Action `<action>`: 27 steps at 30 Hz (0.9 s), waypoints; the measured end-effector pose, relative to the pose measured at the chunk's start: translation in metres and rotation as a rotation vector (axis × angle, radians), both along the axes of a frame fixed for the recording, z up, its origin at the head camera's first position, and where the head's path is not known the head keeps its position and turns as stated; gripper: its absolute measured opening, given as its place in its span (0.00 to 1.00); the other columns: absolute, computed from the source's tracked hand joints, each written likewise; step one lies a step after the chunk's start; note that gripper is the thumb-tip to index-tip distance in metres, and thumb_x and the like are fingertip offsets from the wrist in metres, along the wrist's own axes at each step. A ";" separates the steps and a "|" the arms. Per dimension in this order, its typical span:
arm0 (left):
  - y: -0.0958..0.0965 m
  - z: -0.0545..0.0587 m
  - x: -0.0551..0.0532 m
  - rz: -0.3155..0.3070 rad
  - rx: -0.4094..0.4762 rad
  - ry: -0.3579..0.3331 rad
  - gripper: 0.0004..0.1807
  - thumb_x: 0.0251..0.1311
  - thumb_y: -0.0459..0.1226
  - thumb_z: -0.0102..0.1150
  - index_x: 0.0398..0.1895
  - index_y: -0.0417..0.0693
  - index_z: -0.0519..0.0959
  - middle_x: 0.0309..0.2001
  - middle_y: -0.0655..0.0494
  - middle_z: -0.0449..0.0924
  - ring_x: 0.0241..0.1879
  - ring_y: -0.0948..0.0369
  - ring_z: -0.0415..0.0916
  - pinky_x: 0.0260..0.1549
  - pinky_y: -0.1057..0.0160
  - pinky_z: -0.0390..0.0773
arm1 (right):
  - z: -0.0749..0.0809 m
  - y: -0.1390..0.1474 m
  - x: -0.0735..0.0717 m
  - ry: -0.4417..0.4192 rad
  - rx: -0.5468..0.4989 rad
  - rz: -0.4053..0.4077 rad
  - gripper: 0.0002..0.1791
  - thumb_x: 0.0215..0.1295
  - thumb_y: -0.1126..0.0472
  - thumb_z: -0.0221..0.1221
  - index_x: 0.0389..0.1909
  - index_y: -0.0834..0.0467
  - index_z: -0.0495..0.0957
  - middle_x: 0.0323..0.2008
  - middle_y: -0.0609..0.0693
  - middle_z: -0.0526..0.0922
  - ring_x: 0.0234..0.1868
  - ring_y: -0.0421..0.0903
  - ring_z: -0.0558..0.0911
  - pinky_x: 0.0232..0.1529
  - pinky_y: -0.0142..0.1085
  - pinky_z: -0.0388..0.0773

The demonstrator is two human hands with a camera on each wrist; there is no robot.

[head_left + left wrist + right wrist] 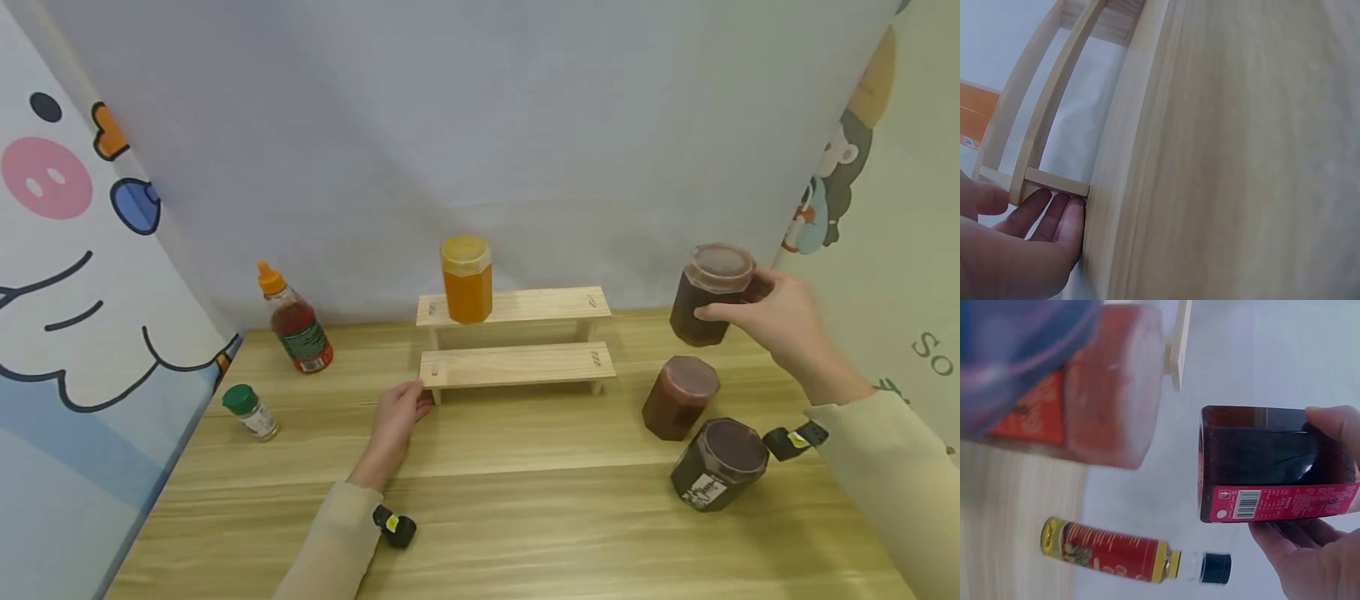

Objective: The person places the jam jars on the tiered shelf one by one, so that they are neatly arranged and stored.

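My right hand [783,321] grips a dark glass jar [708,312] with a lid, at the table's back right. The right wrist view shows this jar's pink label [1285,503] with a barcode, thumb on one side and fingers on the other. At the left end of a two-step wooden rack [517,368], my left hand [397,412] holds the lower step, its fingers [1066,219] tucked under the board by the leg. A yellow-lidded jar of amber contents [468,292] stands on the upper step, left of its middle.
Nearer me on the right stand a reddish-brown jar [678,400] and a dark jar [723,467]. A red sauce bottle [300,333] and a green-capped shaker [255,415] are on the left. The right wrist view also has a red-labelled bottle [1113,550]. Cloth walls enclose the table.
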State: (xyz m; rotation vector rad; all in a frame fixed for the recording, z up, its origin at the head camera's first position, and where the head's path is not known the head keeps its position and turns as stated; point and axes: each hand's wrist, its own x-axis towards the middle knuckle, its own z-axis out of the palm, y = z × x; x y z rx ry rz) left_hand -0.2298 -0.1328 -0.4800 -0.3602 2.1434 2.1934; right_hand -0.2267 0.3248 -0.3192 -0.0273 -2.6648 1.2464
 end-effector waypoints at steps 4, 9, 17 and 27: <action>0.000 0.001 0.000 0.004 0.006 -0.004 0.21 0.72 0.36 0.42 0.55 0.24 0.71 0.51 0.34 0.73 0.51 0.48 0.73 0.53 0.55 0.74 | 0.009 -0.018 -0.010 -0.001 0.008 0.013 0.38 0.47 0.47 0.73 0.58 0.58 0.72 0.46 0.51 0.80 0.42 0.40 0.77 0.35 0.27 0.75; 0.001 0.001 0.000 0.008 0.002 -0.006 0.20 0.72 0.36 0.42 0.55 0.24 0.71 0.51 0.35 0.72 0.50 0.48 0.73 0.53 0.55 0.74 | 0.016 -0.042 -0.022 -0.017 0.000 0.049 0.40 0.47 0.46 0.73 0.59 0.59 0.71 0.48 0.56 0.79 0.43 0.45 0.76 0.40 0.35 0.76; 0.001 0.001 -0.001 0.016 0.000 -0.004 0.20 0.72 0.36 0.42 0.54 0.24 0.72 0.51 0.35 0.73 0.49 0.48 0.73 0.52 0.55 0.75 | 0.012 -0.072 -0.040 -0.031 -0.112 0.074 0.38 0.46 0.49 0.75 0.57 0.58 0.74 0.48 0.56 0.79 0.46 0.47 0.77 0.49 0.43 0.74; 0.002 0.002 0.001 0.017 0.002 -0.004 0.20 0.72 0.35 0.42 0.53 0.23 0.72 0.50 0.34 0.73 0.49 0.48 0.73 0.52 0.55 0.75 | -0.002 -0.096 -0.057 -0.032 -0.254 0.095 0.35 0.47 0.55 0.75 0.57 0.59 0.74 0.48 0.55 0.79 0.48 0.48 0.76 0.52 0.45 0.74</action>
